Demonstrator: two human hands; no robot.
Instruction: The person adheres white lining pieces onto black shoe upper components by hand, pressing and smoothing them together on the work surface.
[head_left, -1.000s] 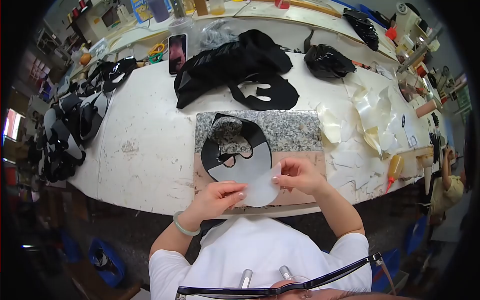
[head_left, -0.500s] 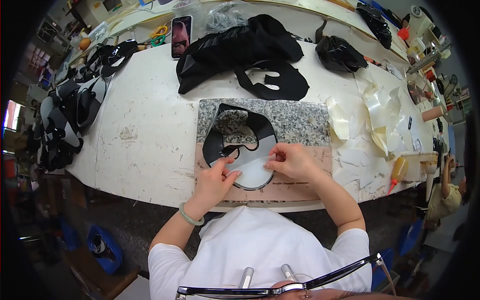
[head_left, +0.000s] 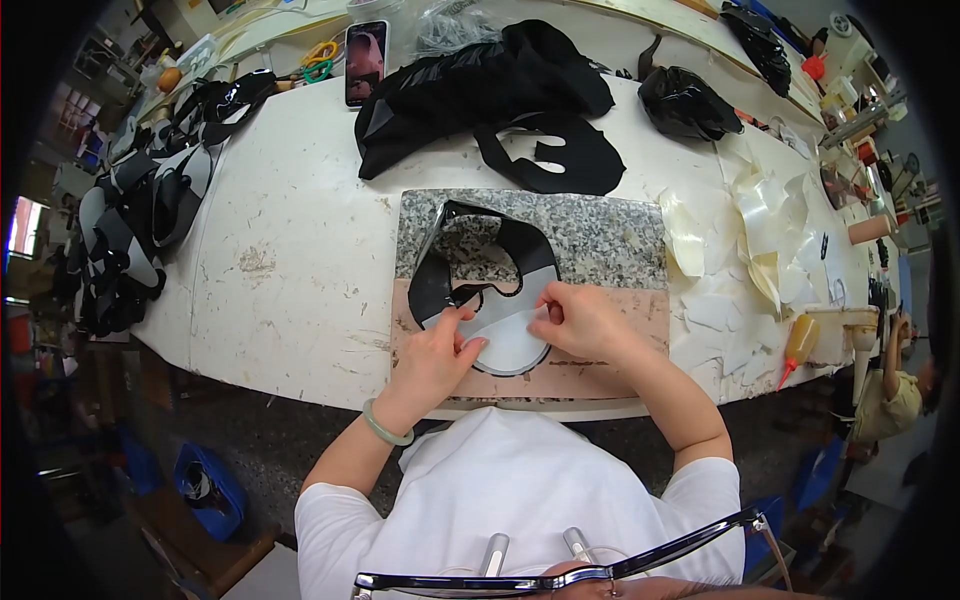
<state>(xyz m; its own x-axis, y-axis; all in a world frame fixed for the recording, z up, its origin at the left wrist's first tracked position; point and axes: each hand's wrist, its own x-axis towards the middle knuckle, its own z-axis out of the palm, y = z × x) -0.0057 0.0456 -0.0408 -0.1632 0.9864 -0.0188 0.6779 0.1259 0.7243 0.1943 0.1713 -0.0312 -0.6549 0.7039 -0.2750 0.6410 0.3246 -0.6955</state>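
Observation:
A ring-shaped black and grey piece (head_left: 531, 247) lies on a board (head_left: 610, 225) that is speckled stone at the back and pinkish at the front. Over the grey front part of the ring lies a pale translucent patch (head_left: 508, 343). My left hand (head_left: 432, 360), with a pale green bangle on its wrist, has its thumb and fingers closed at the patch's left edge. At the right edge, my right hand (head_left: 572, 318) pinches the patch between thumb and fingers.
Black fabric pieces (head_left: 480, 90) lie behind the board, beside a phone (head_left: 366, 62). Black and grey pieces (head_left: 150, 215) are heaped at left. Pale film scraps (head_left: 755, 235) and a yellow bottle (head_left: 800, 340) are at right. Another person (head_left: 888, 395) is at far right.
The patch has moved from near the board's front edge up onto the grey part of the ring, with both hands. The view has shifted, so the table's contents appear higher.

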